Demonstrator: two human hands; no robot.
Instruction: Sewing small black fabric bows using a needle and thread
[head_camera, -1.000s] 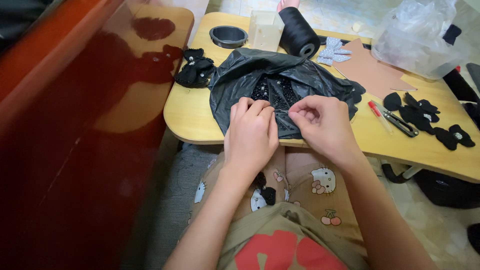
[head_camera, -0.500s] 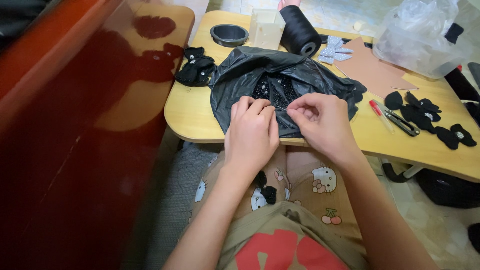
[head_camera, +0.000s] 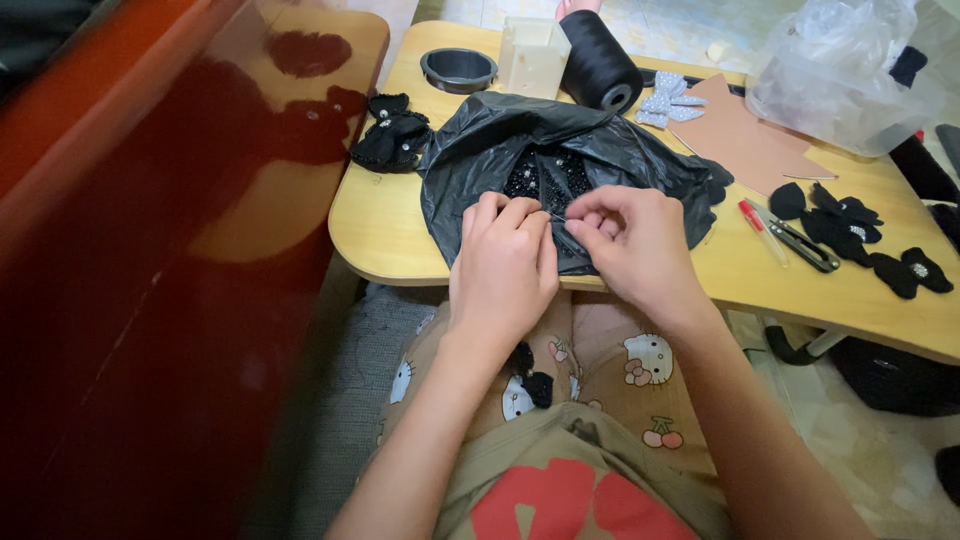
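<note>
crumpled black plastic bag (head_camera: 480, 165), open on table

Little free room around the fingers

The fingers (head_camera: 560, 222) met over the black plastic bag (head_camera: 480, 165); beyond them stood a thread cone (head_camera: 598, 58) and a clear box (head_camera: 532, 55). Bare table (head_camera: 385, 225) lay left of them, snips (head_camera: 800, 243) right.

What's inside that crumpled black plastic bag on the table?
The opening of the crumpled black plastic bag shows a heap of small dark beaded pieces. Whatever lies deeper is hidden by the bag's folds and by both hands.
</note>
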